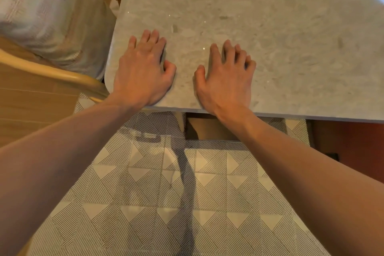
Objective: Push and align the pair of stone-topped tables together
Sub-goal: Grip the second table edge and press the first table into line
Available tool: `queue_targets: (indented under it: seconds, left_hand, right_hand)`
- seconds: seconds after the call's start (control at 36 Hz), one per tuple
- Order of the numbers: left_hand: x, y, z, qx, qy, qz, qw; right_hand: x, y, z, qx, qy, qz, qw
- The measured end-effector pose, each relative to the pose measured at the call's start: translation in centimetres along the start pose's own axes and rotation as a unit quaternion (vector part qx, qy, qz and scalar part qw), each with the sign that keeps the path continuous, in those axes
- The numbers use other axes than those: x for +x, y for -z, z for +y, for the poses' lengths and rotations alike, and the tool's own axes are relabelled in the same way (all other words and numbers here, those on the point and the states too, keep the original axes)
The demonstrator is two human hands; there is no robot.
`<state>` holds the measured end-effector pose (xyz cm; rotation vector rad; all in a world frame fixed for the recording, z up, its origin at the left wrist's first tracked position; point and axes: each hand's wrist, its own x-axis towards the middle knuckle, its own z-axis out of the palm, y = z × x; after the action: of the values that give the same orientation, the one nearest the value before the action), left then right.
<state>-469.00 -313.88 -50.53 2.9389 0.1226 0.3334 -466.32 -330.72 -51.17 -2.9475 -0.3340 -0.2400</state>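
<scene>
A pale grey stone-topped table [280, 33] fills the upper right of the head view, its near edge running across the middle. My left hand [143, 68] lies palm down on the top close to its rounded near-left corner. My right hand [225, 77] rests palm down beside it, fingers slightly bent and spread on the stone. Both palms sit right at the near edge. Only one stone top shows; a second table is not in view.
A wooden chair with a curved rail [62, 72] and a light striped cushion [47, 12] stands left of the table. Patterned floor tiles [166, 193] lie below my arms. A wooden table leg [207, 129] shows under the edge.
</scene>
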Motion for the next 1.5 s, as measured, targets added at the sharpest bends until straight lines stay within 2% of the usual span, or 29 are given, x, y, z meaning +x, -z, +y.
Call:
queue_targets:
  seconds: [0.5, 0.61, 0.69, 0.78, 0.83, 0.86, 0.89, 0.94, 1.06, 1.11, 1.28, 1.39, 1.5]
  left_hand:
    - [-0.4, -0.1, 0.8, -0.002, -0.002, 0.012, 1.0]
    - [-0.2, 0.3, 1.3, 0.077, 0.002, -0.061, 0.995]
    - [0.0, 1.4, 4.3, 0.115, 0.094, -0.145, 0.978]
    - [0.3, 3.2, 8.8, 0.032, 0.19, -0.198, 0.961]
    - [0.4, 4.3, 11.6, -0.064, 0.196, -0.204, 0.957]
    - [0.5, 4.9, 13.1, -0.138, 0.209, -0.183, 0.951]
    - [0.6, 5.7, 14.7, -0.231, 0.247, -0.157, 0.928]
    - [1.6, 7.0, 18.4, -0.398, 0.296, -0.112, 0.861]
    - [4.9, 8.3, 26.4, -0.56, 0.325, -0.066, 0.759]
    - [6.9, 8.5, 29.3, -0.596, 0.322, -0.05, 0.734]
    - [13.8, 6.5, 36.4, -0.631, 0.289, -0.081, 0.715]
    - [18.8, 4.9, 40.6, -0.645, 0.279, -0.105, 0.704]
    - [23.2, 4.5, 43.9, -0.64, 0.281, -0.124, 0.704]
  right_hand:
    - [0.0, 0.4, 0.3, -0.01, 0.001, -0.025, 1.0]
    - [0.1, 0.6, 0.4, 0.018, 0.005, -0.023, 1.0]
    - [-0.1, 1.5, 0.7, 0.045, 0.014, -0.062, 0.997]
    - [0.4, 3.0, 2.2, 0.084, 0.052, -0.139, 0.985]
    - [2.3, 4.8, 4.2, 0.137, 0.081, -0.225, 0.961]
    - [3.3, 6.2, 5.5, 0.174, 0.087, -0.265, 0.944]
    - [4.1, 7.6, 6.8, 0.226, 0.082, -0.294, 0.925]
    - [5.0, 10.7, 9.5, 0.346, 0.029, -0.285, 0.894]
    - [5.9, 15.3, 14.7, 0.476, -0.075, -0.243, 0.842]
    - [6.9, 17.3, 17.5, 0.515, -0.114, -0.22, 0.821]
    - [11.4, 21.3, 27.6, 0.579, -0.215, -0.16, 0.77]
    - [14.9, 22.7, 33.7, 0.573, -0.275, -0.132, 0.761]
    - [18.5, 24.0, 38.1, 0.558, -0.287, -0.121, 0.77]
